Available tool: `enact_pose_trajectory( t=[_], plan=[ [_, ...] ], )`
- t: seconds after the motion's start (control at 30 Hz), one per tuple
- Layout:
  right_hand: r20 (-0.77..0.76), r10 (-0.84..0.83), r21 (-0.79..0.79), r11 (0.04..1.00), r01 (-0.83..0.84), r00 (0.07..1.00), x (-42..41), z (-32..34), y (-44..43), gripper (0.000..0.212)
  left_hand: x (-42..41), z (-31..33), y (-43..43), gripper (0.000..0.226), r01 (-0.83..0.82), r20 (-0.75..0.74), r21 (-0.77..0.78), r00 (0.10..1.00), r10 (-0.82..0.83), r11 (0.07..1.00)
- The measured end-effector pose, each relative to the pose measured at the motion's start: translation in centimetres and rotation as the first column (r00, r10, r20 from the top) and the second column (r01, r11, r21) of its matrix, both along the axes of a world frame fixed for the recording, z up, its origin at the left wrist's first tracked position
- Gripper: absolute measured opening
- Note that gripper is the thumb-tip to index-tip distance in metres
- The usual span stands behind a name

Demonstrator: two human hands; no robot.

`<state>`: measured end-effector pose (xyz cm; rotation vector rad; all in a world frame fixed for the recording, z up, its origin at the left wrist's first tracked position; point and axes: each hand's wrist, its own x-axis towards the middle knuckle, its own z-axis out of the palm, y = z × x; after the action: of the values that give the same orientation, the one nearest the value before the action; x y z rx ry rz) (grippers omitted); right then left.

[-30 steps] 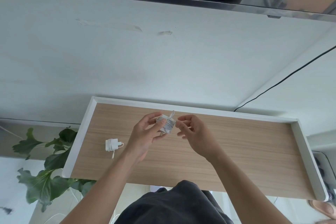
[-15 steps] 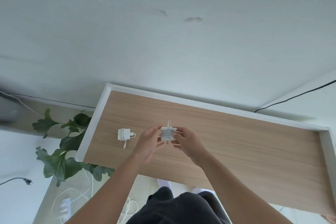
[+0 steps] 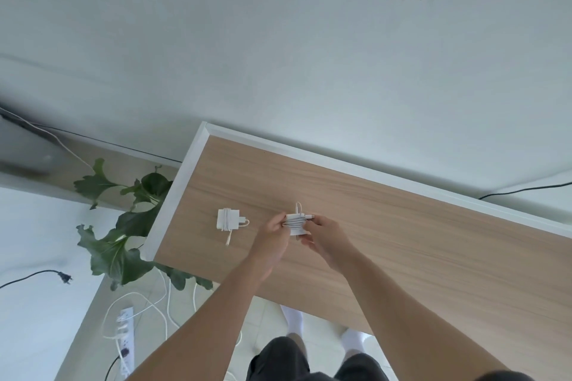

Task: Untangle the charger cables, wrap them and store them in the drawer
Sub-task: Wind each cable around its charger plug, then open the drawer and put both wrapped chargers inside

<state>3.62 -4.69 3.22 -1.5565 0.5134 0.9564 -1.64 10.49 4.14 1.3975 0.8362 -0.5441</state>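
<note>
Both hands meet over the left half of the open drawer, about midway between its far rim and its near edge, and between them they hold a white charger with its cable wound round it. The left hand grips the charger's left side with curled fingers and thumb; the right hand pinches its right side, fingertips at the cable's connector end. The windings run across from one hand to the other, roughly along the drawer's length, and the connector end points right, into the right hand's fingers. A small loop of cable stands up toward the far rim. Whether the charger touches the wooden drawer bottom I cannot tell. A second wrapped charger lies flat on the drawer bottom near the left end, well left of the hands, its loose cable tip pointing at the near edge. A leafy plant stands beyond the drawer's left end
</note>
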Motion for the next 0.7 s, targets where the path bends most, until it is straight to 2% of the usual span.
enact_pose_trajectory(
  t=[0.13,0.33,0.5,0.7],
  plan=[
    [-0.008,0.012,-0.004,1.0,-0.012,1.0,0.1,-1.2,-0.3,0.029,-0.1,-0.8,0.0,0.058,0.039,-0.004,0.059,0.999,-0.039,0.997],
    [0.09,0.093,-0.064,0.994,-0.087,0.992,-1.5,-0.2,-2.1,0.032,-0.8,0.4,-0.5,0.044,0.125,-0.009,0.162,0.992,-0.126,0.979],
    [0.114,0.063,-0.089,0.995,-0.053,0.991,-4.4,0.3,-5.7,0.038,-3.6,1.1,-0.8,0.067,0.101,0.024,0.181,0.994,-0.107,0.978],
    [0.181,0.032,-0.1,0.995,-0.014,0.983,-8.5,1.7,-12.4,0.034,-8.4,4.7,-3.6,0.045,0.079,0.062,0.188,0.994,-0.092,0.979]
  ],
)
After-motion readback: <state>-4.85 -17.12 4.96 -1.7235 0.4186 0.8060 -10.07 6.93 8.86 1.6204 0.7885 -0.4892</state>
